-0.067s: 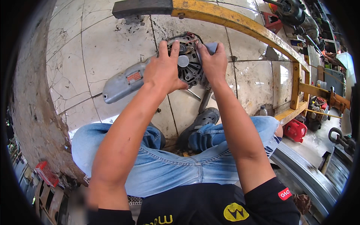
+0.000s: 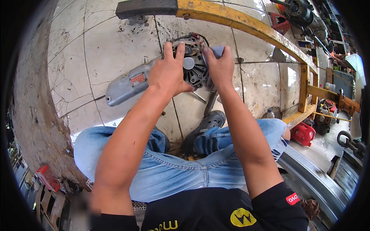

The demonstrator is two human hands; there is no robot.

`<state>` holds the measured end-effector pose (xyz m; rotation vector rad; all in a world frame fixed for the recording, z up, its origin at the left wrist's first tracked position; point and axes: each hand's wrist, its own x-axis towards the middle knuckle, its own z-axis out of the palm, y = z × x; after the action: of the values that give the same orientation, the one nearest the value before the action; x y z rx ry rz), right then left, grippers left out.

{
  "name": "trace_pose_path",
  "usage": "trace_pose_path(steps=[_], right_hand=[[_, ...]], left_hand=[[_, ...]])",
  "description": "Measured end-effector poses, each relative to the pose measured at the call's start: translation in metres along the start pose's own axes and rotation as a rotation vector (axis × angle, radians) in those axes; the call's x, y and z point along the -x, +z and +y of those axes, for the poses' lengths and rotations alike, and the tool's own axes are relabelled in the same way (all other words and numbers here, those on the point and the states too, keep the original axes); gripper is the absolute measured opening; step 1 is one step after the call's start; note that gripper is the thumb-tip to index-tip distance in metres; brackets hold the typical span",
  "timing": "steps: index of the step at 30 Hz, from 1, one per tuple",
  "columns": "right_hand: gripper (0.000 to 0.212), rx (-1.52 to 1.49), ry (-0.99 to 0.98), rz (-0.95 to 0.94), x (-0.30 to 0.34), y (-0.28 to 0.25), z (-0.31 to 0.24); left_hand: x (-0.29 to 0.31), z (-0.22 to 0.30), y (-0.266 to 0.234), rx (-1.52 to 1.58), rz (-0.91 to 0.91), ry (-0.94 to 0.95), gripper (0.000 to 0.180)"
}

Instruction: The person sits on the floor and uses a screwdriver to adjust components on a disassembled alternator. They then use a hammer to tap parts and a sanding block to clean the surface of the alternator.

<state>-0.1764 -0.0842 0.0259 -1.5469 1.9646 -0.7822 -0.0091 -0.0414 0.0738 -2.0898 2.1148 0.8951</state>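
Observation:
A round, vented alternator with a pale central cap lies on the tiled floor in front of me. My left hand grips its left side, two fingers at the top and the thumb at the lower edge. At the upper right edge, my right hand pinches a folded grey-blue sheet against the alternator. That sheet could be sandpaper or cloth; the fingers cover much of it. Left of the alternator rests a long grey metal cover with a red label. A thin metal rod and a dark tool handle lie below it.
A yellow steel frame with a black end runs across the far side and down the right. A small clear bottle, a red container and a heavy chain are at the right. My shoe is close to the tool handle.
My right hand and the grey-blue sheet have shifted very slightly at the alternator's edge. The left hand keeps its grip.

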Motion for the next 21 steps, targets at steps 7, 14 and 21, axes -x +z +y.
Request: trace_pose_path(steps=[7,14,21], right_hand=[[0.039,-0.064,-0.004,-0.046,0.003,-0.002,0.009],[0.039,-0.142,0.037,-0.129,0.017,-0.011,0.029],[0.039,-0.114,0.004,-0.04,-0.01,0.001,0.004]], left_hand=[[-0.007,-0.001,-0.007,-0.02,-0.01,0.019,0.135],[-0.009,-0.004,-0.009,-0.009,-0.031,0.007,0.135],[-0.009,0.001,-0.01,-0.009,-0.041,0.01,0.135]])
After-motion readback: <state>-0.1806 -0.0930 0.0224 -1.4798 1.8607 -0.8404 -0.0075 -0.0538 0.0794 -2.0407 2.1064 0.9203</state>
